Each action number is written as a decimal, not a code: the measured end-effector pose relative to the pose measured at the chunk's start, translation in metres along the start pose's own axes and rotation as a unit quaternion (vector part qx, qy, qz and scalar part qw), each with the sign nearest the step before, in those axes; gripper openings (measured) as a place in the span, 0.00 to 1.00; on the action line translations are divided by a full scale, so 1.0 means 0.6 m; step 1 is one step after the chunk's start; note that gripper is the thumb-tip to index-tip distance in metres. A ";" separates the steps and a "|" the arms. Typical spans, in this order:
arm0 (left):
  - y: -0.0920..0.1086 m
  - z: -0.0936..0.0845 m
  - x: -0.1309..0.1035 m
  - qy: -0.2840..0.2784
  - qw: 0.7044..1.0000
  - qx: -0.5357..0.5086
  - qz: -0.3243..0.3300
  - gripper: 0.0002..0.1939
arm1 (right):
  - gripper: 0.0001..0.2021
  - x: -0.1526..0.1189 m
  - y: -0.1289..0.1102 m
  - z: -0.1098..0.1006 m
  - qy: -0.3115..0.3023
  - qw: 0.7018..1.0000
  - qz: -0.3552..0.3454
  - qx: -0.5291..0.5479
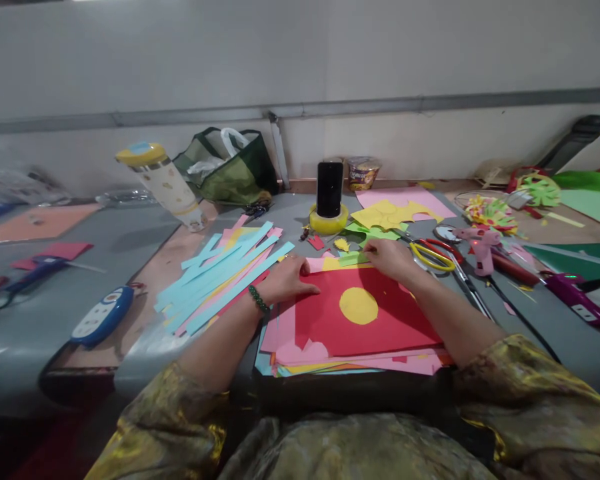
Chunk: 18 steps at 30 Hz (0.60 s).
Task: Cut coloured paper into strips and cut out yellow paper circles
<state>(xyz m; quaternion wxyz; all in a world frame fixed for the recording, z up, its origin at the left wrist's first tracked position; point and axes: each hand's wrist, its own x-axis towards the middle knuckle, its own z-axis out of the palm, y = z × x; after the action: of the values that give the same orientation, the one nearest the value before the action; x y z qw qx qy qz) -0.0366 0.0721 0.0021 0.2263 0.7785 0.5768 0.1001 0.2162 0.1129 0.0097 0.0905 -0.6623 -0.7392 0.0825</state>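
Note:
In the head view my left hand (289, 277) rests at the upper left corner of a red paper sheet (320, 327), its thumb spread from the other fingers. No object shows in it. My right hand (391, 259) pinches the end of a short green paper strip (354, 259) above the sheet's top edge. A yellow paper circle (359, 305) lies on the red sheet. Beneath is a stack of coloured paper (300, 357), pink, yellow and blue at its edges. Beside my left wrist is a pile of blue, pink and yellow paper strips (220, 277).
A phone (329, 189) stands in a yellow tape roll (329, 219) beyond my hands. Yellow-handled scissors (433, 257) and a pink glue gun (483, 250) lie right. Leftward are a tilted tumbler (165, 183), a green bag (245, 167) and a blue-white device (103, 317).

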 end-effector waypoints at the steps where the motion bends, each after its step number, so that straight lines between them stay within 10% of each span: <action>1: 0.000 0.000 0.000 -0.002 1.000 -0.008 -0.002 0.22 | 0.10 0.001 0.001 0.000 -0.002 1.000 -0.003 -0.004; 18: -0.042 -0.043 -0.001 -0.124 0.974 -0.181 0.061 0.19 | 0.11 0.002 0.004 -0.001 0.011 0.991 -0.124 0.040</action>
<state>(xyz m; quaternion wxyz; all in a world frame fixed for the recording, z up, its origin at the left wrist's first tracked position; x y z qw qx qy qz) -0.0688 0.0836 0.0130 0.4262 0.7649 0.4680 0.1192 0.2187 0.1145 0.0099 0.1343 -0.5626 -0.8105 0.0926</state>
